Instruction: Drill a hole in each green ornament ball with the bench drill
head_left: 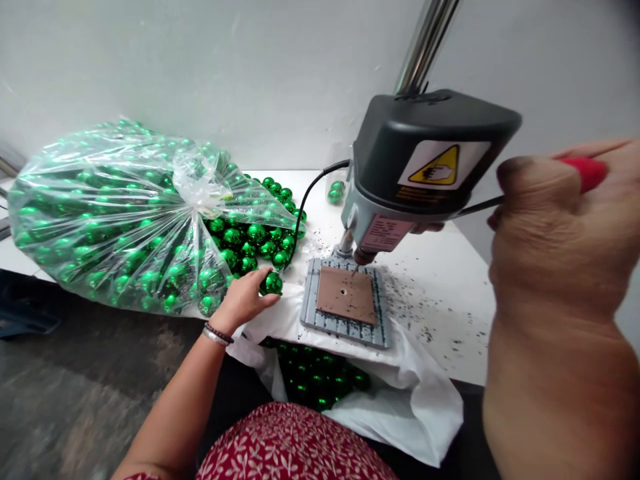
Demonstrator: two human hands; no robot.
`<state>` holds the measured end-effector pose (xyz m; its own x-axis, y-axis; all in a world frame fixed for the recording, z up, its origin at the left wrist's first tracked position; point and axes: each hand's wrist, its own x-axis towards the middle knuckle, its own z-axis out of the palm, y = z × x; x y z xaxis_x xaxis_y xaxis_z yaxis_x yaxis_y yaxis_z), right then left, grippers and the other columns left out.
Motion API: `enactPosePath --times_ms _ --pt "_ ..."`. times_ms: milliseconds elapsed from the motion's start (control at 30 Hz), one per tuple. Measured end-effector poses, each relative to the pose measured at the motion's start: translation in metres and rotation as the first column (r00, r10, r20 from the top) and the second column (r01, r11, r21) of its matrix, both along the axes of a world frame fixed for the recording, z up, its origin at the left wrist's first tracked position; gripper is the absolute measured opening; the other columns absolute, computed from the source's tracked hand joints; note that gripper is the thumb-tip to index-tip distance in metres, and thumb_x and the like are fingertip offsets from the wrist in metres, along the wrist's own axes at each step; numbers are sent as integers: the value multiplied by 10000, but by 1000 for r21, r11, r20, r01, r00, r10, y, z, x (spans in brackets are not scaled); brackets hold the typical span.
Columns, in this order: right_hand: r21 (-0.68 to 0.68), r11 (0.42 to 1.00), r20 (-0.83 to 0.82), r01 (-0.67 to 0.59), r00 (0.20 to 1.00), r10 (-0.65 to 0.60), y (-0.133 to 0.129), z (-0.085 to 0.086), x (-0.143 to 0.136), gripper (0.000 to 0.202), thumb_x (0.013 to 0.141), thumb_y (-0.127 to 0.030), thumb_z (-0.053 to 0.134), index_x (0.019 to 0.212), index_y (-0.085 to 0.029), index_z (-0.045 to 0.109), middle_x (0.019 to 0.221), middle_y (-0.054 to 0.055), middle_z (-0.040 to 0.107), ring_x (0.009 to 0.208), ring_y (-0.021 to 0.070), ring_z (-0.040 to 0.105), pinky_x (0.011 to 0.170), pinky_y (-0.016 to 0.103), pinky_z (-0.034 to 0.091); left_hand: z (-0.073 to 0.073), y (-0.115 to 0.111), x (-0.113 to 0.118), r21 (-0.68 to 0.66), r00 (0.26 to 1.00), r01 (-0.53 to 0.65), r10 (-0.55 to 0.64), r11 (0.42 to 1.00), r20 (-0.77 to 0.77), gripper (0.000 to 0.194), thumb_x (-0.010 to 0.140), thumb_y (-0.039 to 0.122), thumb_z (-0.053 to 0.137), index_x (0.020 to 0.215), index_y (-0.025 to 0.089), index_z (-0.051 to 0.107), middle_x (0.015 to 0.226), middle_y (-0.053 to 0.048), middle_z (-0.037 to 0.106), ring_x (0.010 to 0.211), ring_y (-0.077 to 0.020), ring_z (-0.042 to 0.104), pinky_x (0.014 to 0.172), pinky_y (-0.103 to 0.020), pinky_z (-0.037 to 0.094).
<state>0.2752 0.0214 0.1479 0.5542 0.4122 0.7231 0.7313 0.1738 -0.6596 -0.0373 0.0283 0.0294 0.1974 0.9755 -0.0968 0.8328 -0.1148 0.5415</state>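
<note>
Green ball (273, 283): pinched in my left grip (247, 298) | right grip (543, 200): curled round red knob (587, 175) | step, I judge: feeding 1 ball | next: probably setting it on brown plate (353, 308), right of left grip, under drill (435, 157)

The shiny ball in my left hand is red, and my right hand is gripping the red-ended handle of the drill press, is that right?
Not quite: the head view shows that the shiny ball in your left hand is green, not red. Your right hand is indeed gripping the red-ended handle of the drill press.
</note>
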Motion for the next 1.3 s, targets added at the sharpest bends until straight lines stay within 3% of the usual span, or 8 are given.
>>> enactPosePath --times_ms 67,133,267,400,633,833,967,1300 --pt "-19 1000 -58 -12 998 11 -2 3 -4 277 838 -405 637 959 -156 635 838 -16 637 651 43 513 693 298 427 1 -4 6 -158 888 24 51 987 457 690 800 358 720 1445 226 514 1180 -100 709 950 -225 680 824 -346 504" --pt "-28 1000 -94 -2 996 0 -3 3 -5 319 818 -442 659 946 -152 629 837 -5 639 651 53 515 693 304 428 -3 -10 17 -349 609 106 217 931 763 829 759 412 751 1501 228 431 1038 -71 696 774 -168 666 654 -272 456" --pt "-71 997 -163 18 986 -30 -3 4 -4 326 776 -440 686 935 -161 630 799 -2 625 639 76 525 684 313 431 -16 -16 41 -463 171 263 432 846 886 981 579 403 926 1434 296 456 1070 -43 658 780 -141 678 610 -211 409" --pt "-106 993 -204 47 976 -68 -3 5 -4 341 741 -467 703 912 -179 637 681 -17 560 621 104 536 657 317 425 -28 -15 56 -492 33 367 518 789 855 828 655 593 882 1334 310 500 1057 -38 678 822 -173 698 619 -223 424" --pt "-123 990 -188 70 978 -92 -6 3 -5 366 764 -547 656 896 -206 637 686 -4 552 617 120 538 640 346 429 -33 -2 71 -553 171 377 531 743 830 604 688 467 861 1191 244 609 992 -32 698 751 -141 648 595 -226 421" --pt "-42 999 -228 -1 974 -9 -6 5 -8 364 733 -497 669 900 -178 621 692 -26 540 652 96 545 675 303 435 -20 22 84 -320 589 131 186 938 787 429 787 311 742 1190 176 687 1171 -79 731 999 -188 659 789 -271 514" --pt "-2 997 -194 -81 978 79 -8 8 -11 405 721 -552 647 854 -176 575 693 -35 531 649 81 523 665 276 437 -22 33 96 -152 787 83 29 985 617 468 785 320 742 1224 168 684 1208 -75 742 1127 -237 658 1023 -356 501" --pt "-27 994 -164 -110 981 104 -12 11 -14 289 817 -418 645 899 -151 569 737 -44 548 657 65 509 704 280 459 -30 33 122 -128 835 97 -11 987 550 449 800 316 736 1220 166 688 1155 -62 750 1101 -231 670 1030 -344 500"
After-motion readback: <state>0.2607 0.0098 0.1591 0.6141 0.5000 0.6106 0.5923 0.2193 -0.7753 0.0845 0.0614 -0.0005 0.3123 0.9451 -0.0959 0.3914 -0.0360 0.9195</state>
